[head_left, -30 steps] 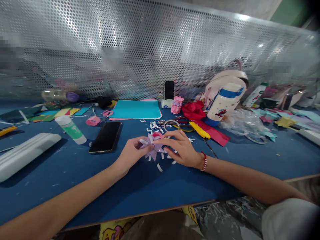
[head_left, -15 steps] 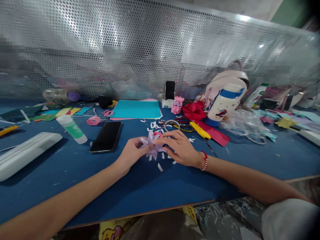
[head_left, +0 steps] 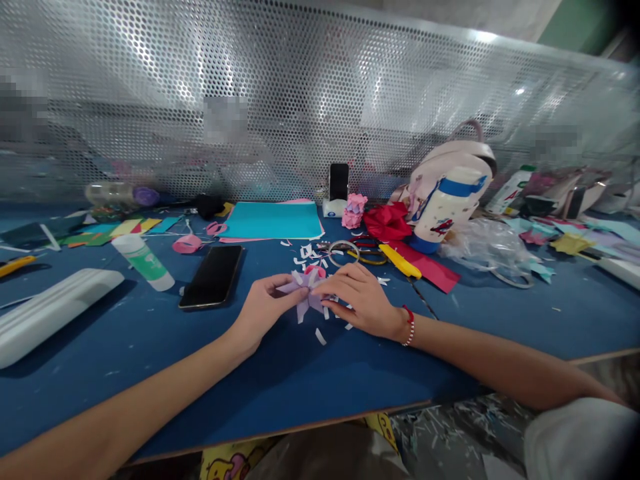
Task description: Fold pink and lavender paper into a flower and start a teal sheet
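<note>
A pale purple paper flower (head_left: pixel 306 308) with pointed petals is held just over the table. My left hand (head_left: pixel 261 305) pinches it from the left, thumb in front. From the right, the bent fingers of my right hand (head_left: pixel 369 300) close on its right side and hide those petals. A pink paper piece (head_left: pixel 316 271) shows right behind the flower; whether it is joined to the flower, I cannot tell. White paper scraps (head_left: pixel 321 337) lie below and behind the flower. Behind my right hand rest a roll of tape (head_left: pixel 344 251) and scissors (head_left: pixel 373 252).
A black phone (head_left: pixel 213 277), a glue tube (head_left: pixel 143 262) and a long white case (head_left: pixel 60 313) lie to the left. Blue paper sheets (head_left: pixel 273 220) are at the back. A yellow cutter (head_left: pixel 400 261), red paper (head_left: pixel 425 267) and a bottle (head_left: pixel 447 208) stand or lie right.
The flower has turned and tilted between my hands, so more of its petals face me. Both hands stay on it, with the right fingers shifted slightly.
</note>
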Demonstrator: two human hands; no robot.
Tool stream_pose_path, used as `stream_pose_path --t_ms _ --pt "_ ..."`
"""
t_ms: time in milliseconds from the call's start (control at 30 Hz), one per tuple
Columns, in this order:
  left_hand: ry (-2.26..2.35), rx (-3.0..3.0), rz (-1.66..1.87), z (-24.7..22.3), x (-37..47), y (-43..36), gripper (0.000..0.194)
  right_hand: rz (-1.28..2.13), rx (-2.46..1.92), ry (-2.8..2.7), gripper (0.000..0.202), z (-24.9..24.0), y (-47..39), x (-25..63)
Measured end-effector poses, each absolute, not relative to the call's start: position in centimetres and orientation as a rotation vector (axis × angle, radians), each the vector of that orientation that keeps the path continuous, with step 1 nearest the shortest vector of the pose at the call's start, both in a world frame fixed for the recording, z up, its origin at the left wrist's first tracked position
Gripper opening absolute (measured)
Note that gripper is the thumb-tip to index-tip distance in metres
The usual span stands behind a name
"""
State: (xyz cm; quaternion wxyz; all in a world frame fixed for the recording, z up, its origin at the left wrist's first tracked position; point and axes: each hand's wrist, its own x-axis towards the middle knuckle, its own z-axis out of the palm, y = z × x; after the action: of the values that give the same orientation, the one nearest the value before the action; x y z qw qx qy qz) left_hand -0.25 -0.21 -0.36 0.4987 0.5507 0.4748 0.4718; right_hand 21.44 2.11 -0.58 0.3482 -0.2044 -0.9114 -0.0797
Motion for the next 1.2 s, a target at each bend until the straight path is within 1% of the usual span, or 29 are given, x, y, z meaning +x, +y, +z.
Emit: stream_pose_path --t_ms 333,567,933,1200 --pt "1.178 1.471 1.083 -0.95 -0.35 -0.16 0.030 -0.254 -0.653 -2.266 0.025 -0.41 2.22 21.42" --pt "1.208 1.541 1.053 -0.72 -0.11 -0.35 0.031 -0.321 -0.660 -2.270 0.023 -0.21 2.12 21.33" --pt "1.182 1.432 0.986 -0.18 0.03 -0.55 0.036 -0.498 -0.605 -2.307 0.022 0.17 1.81 21.29" --pt "1.223 1.458 0.983 0.00 0.31 -0.68 0.033 -0.475 -0.622 -2.320 0.021 0.24 1.77 21.05"
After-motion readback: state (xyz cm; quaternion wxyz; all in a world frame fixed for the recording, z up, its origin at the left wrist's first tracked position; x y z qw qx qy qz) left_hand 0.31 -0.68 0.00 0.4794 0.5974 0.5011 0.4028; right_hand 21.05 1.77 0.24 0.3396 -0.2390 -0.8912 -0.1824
